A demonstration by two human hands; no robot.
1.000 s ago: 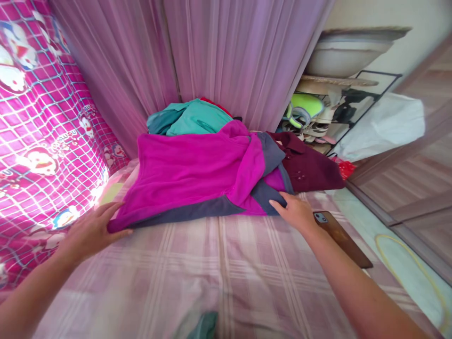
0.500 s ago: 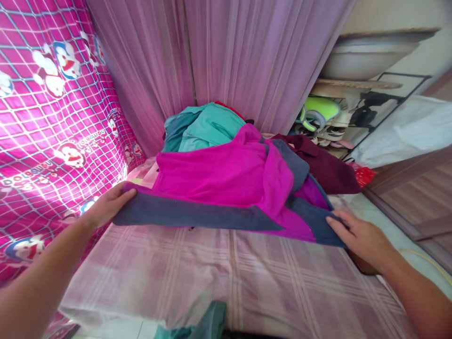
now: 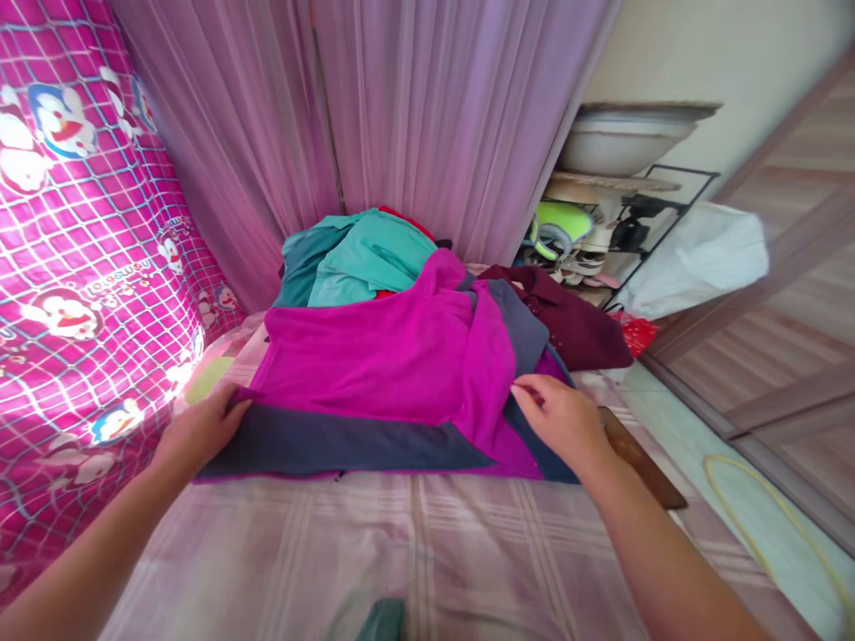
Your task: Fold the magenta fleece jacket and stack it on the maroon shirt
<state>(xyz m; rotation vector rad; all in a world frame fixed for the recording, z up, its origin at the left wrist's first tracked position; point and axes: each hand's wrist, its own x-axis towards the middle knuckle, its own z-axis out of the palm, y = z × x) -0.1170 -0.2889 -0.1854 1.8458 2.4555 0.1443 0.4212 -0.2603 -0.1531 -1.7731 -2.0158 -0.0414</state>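
Observation:
A magenta jacket with dark grey-blue panels [image 3: 374,361] lies spread sideways on the bed, a small zipper pull showing at its near edge. My left hand [image 3: 204,432] grips the jacket's left end, thumb on top of the dark panel. Over the right part, my right hand [image 3: 565,418] hovers at the bunched magenta and grey sleeve, its fingers loosely bent and slightly apart. No cloth shows between those fingers, though the hand hides part of the jacket beneath.
Behind the jacket are teal clothes [image 3: 370,258] and a maroon shirt [image 3: 574,320]. A brown flat object [image 3: 645,458] lies by my right forearm. Purple curtains [image 3: 414,116] hang behind, a pink cartoon-print cloth [image 3: 80,240] at left. A shoe rack [image 3: 658,236] stands back right.
The jacket's near edge has come down onto the bed. My right hand has let go of the right end and moved left to the sleeve. The camera view has shifted right.

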